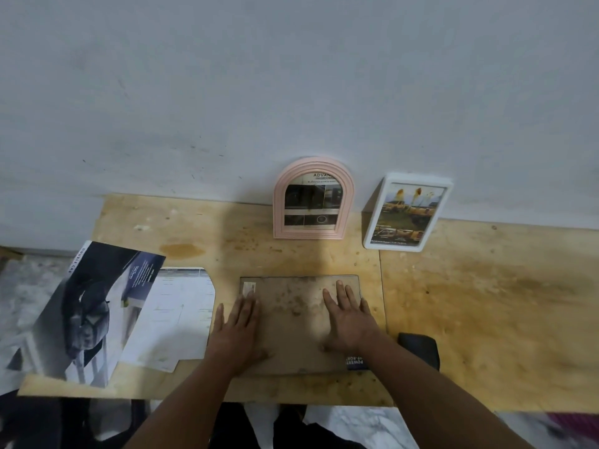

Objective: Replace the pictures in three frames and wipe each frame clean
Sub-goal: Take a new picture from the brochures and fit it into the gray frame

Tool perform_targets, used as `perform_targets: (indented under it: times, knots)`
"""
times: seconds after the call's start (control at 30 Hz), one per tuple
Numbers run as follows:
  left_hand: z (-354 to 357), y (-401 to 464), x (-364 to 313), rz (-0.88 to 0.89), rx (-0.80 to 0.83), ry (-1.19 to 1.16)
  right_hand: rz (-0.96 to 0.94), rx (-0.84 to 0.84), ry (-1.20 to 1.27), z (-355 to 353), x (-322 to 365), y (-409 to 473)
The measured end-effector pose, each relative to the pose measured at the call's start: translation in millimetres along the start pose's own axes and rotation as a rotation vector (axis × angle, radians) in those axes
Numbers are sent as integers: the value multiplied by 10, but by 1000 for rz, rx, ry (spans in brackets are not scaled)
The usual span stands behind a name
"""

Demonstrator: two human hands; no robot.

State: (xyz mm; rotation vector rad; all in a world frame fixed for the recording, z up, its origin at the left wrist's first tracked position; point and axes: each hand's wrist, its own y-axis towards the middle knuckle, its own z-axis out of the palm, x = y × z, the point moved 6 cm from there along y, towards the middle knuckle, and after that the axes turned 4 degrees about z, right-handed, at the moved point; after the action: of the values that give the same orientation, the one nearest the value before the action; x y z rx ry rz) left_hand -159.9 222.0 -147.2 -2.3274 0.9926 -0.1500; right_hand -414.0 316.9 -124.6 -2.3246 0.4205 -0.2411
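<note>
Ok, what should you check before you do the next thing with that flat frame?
1. Both hands on the flat frame: ok, left hand and right hand lie flat on it.
2. Frame fully on the board: ok.
3. Frame clean: not ok, brown spots show.
4. Paper to cut pictures from nearby: ok, brochure lies left.
5. Dark cloth within reach: ok, beside the right arm.
6. Pink arched frame and white frame safe: ok, leaning on the wall.

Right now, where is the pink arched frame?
The pink arched frame stands against the wall at centre, left of the white frame, beyond both hands.
</note>
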Motion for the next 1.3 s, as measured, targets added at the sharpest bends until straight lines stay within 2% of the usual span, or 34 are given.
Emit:
perform_targets:
  times: [0.1,0.23,0.43,0.57,0.67,0.77,0.87,0.97,1.07,1.17,1.3]
  knots:
    - [-78,-35,-32,-88,-69,28,31,-19,-24,-45,45,-31]
    - [-146,-133,-93,-185,-35,20,40,-54,-39,-80,35,-124]
    - [41,-495,-42,-76,-109,-104,107,-67,131,154,-194,-475]
    - [216,-678,124,-184,-114,-38,86,-77,113,358,-328,-627]
    - [275,-660,128,-190,-93,6,91,-81,114,357,-294,-626]
    - [177,-646,122,-241,-63,-33,91,-78,131,300,-266,-583]
    - [-49,-715,5,-221,-100,-132,93,-139,347,247,-334,-560]
    - [-52,-756,-89,-226,-73,-408,168,-195,654,243,-426,-637]
    - [-60,-765,-137,-306,-35,-667,198,-204,895,240,-457,-718]
    - [-43,-758,-103,-359,-40,-797,160,-191,1041,225,-497,-733]
    - [-175,-847,-121,-384,-85,-914,210,-158,1181,230,-611,-722]
